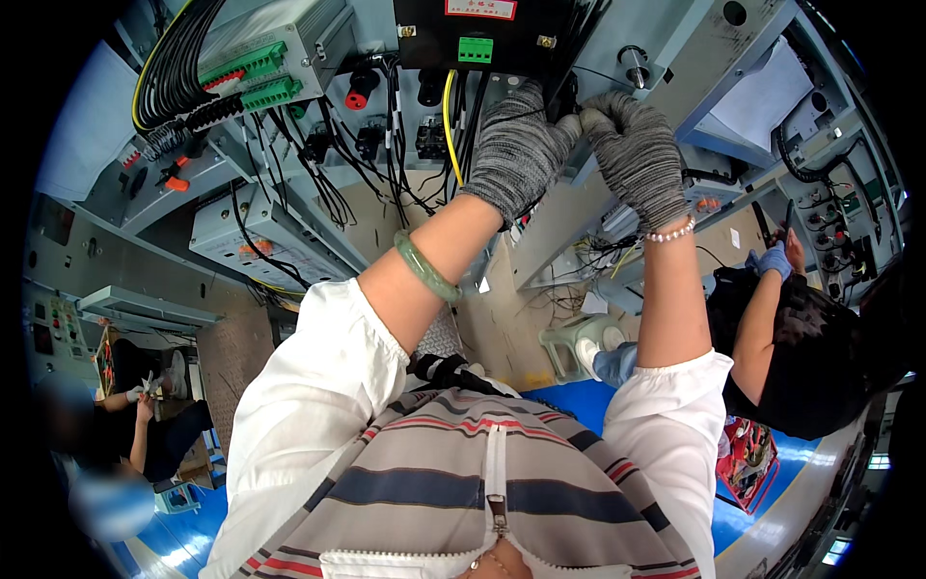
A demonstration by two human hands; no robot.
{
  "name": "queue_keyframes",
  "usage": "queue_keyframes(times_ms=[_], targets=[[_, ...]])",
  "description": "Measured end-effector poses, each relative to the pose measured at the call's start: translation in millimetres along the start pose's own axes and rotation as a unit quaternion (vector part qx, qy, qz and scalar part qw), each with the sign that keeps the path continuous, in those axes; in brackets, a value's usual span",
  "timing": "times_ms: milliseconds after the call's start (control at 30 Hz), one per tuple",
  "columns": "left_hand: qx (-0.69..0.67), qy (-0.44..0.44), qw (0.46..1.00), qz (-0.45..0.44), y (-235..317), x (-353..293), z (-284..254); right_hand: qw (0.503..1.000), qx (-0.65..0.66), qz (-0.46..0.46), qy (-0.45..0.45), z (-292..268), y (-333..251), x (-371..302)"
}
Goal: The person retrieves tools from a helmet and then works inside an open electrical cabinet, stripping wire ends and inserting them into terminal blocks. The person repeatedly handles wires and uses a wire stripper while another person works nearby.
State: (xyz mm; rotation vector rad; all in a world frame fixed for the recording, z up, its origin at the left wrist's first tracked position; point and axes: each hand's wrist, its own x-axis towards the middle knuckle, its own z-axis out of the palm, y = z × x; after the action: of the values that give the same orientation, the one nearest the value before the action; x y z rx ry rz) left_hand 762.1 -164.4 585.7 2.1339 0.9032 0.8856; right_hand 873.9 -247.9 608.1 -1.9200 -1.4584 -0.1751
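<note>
Both my hands wear grey knitted gloves and meet beside the lower right corner of a black panel unit [473, 37] with a green terminal block [476, 50]. My left hand [526, 150] is closed, its thumb pointing right and its fingertips partly hidden behind dark wiring. Close against it, my right hand [637, 159] curls in with thumb and fingers pinched together. Black cables [562, 94] show between the two hands. What either hand grips is too small and hidden to make out. A yellow wire [449, 125] hangs just left of my left hand.
Left of my hands is a grey metal box [318, 39] with green connectors and many black wires. A red-ringed black round part [360, 90] sits beside it. At right a co-worker's blue-gloved hand [772, 259] is at another cabinet. Another person sits at far left. A pale stool [579, 338] stands below.
</note>
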Motion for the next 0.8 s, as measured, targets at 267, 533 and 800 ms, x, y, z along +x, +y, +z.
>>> queue_keyframes(times_ms=[267, 533, 800], targets=[[0.001, 0.023, 1.000, -0.009, 0, -2, -1, 0.997, 0.072, 0.028, 0.002, 3, 1, -2], [-0.046, 0.008, 0.999, -0.004, -8, 2, 3, 0.995, 0.077, -0.048, 0.045, 10, 11, 0], [-0.070, -0.020, 0.997, -0.022, -12, 4, 5, 0.999, 0.025, -0.039, 0.014, 3, 11, 0]])
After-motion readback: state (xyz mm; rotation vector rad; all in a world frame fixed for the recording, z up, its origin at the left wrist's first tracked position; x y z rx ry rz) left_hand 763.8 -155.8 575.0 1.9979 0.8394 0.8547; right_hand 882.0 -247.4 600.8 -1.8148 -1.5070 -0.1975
